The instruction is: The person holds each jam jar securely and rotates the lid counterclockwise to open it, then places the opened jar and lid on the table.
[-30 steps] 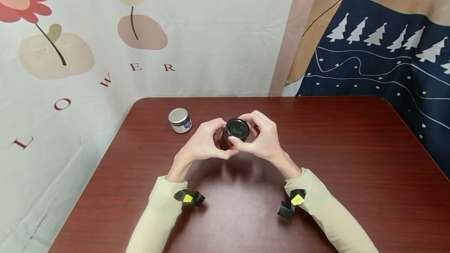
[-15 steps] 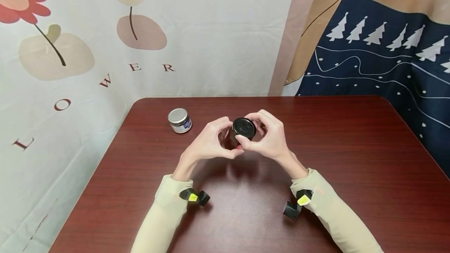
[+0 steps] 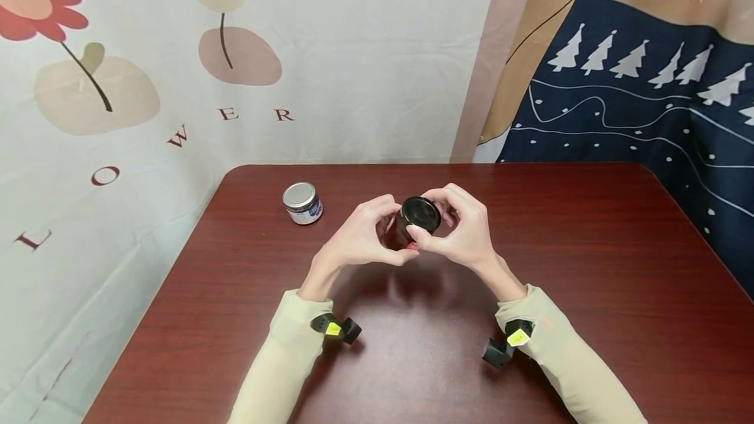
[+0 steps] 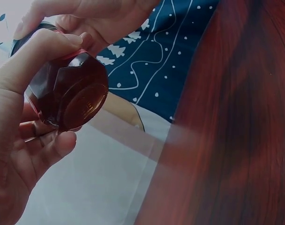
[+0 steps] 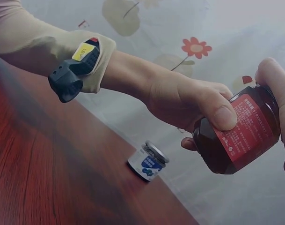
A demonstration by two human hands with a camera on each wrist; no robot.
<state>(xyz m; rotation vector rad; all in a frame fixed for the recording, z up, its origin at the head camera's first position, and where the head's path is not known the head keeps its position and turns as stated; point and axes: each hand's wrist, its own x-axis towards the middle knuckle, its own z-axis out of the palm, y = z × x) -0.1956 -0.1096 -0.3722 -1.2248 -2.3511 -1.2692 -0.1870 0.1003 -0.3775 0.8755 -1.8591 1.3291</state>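
A dark faceted glass jar with a red label [image 5: 247,129] and a black lid [image 3: 421,213] is held tilted above the table, its lid toward the right hand. The left hand [image 3: 366,233] grips the jar body, thumb on the label in the right wrist view. Around the lid, the right hand [image 3: 462,226] curls its thumb and fingers. In the left wrist view the jar's base [image 4: 84,101] faces the camera, with the left hand [image 4: 20,108] wrapped about the body. Some fingertips are hidden behind the jar.
A small jar with a silver lid [image 3: 300,195] and a blue-and-white label stands at the back left of the reddish-brown table [image 3: 247,319]; it also shows in the right wrist view [image 5: 149,163]. Printed cloths hang behind the table's far edge.
Both hands and the held jar have moved a little to the right in the head view. The grips look the same, and the silver-lidded jar stays in its place.
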